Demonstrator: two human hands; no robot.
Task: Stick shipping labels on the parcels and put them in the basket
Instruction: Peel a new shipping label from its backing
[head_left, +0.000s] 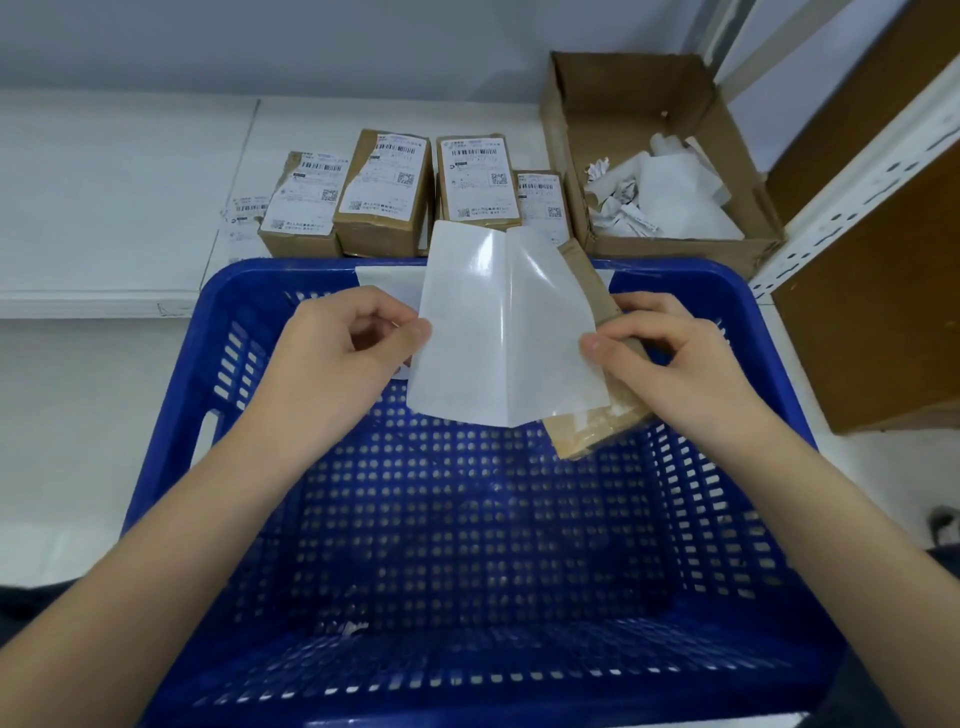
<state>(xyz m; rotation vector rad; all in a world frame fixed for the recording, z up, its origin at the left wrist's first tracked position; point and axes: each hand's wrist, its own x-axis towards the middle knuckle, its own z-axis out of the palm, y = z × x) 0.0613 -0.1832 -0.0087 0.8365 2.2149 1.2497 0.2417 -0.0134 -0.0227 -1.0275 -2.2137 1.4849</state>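
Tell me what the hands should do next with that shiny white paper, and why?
Probably keep peeling. The left hand and right hand each pinch an edge of the glossy white label sheet, creased down its middle, above the blue plastic basket. The right hand also holds the brown cardboard parcel behind it, which shows no label yet. So the sticker likely needs freeing from its backing, then pressing onto that parcel.

Glossy white label sheet (506, 322), matt brown cardboard parcel (597, 415), perforated blue basket (467, 519), seemingly smooth plastic.
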